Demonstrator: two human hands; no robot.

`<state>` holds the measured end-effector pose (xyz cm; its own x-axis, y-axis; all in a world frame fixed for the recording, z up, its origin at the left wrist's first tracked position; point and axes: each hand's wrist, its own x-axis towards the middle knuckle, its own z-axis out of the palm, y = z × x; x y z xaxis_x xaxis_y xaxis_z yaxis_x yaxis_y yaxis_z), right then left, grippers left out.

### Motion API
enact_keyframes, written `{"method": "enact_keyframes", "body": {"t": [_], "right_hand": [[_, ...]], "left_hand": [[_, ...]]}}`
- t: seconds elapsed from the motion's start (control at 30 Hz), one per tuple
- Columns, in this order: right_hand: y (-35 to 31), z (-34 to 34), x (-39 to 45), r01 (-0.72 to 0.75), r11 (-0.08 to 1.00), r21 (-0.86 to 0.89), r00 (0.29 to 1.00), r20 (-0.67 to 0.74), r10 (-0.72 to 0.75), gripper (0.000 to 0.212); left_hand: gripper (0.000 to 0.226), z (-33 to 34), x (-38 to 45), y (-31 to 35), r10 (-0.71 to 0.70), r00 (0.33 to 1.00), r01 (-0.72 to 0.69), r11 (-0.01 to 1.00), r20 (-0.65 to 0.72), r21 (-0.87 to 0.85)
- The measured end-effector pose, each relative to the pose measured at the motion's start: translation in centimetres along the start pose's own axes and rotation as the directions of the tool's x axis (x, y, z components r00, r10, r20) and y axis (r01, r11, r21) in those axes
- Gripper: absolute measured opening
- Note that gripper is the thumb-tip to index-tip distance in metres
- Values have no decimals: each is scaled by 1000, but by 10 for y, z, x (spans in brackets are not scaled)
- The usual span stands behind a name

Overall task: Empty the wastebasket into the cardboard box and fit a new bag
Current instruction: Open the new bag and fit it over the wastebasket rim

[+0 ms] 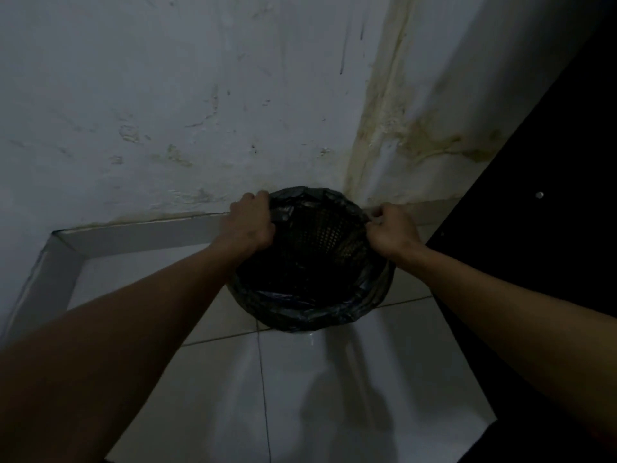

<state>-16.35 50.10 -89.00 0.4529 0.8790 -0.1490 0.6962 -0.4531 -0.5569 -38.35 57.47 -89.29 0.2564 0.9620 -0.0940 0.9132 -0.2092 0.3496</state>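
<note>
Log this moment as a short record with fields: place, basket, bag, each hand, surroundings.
place: corner of a stained white wall, on a tiled floor
basket: black mesh basket, upright, seen from above
bag: black bag folded over the rim
left hand: left hand grips the bag at the far left rim
right hand: right hand pinches the bag at the right rim
surroundings: dark panel to the right
cardboard box: not in view
</note>
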Motion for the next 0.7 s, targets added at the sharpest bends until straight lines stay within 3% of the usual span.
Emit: {"method": "enact_keyframes", "body": {"t": [0.1, 0.23, 0.43, 0.57, 0.7], "right_hand": [[2, 3, 0, -88, 971, 224, 996, 33, 83, 21], [-5, 7, 4, -230, 862, 452, 972, 157, 177, 25], [-20, 8, 2, -388, 769, 508, 894, 411, 179, 34], [-20, 2, -9, -518, 674, 527, 806, 565, 177, 32], [-6, -3, -15, -582, 568, 582, 783, 590, 197, 39]], "left_hand": [[31, -6, -5, -13, -18, 996, 11, 997, -89, -74], [34, -16, -14, -22, -118, 989, 100, 980, -94, -172], [33, -27, -21, -35, -248, 968, 221, 923, -47, -314], [27, -28, -21, -40, -394, 918, 351, 742, 52, -571], [26, -27, -20, -29, -402, 911, 355, 656, 89, -666]]}}
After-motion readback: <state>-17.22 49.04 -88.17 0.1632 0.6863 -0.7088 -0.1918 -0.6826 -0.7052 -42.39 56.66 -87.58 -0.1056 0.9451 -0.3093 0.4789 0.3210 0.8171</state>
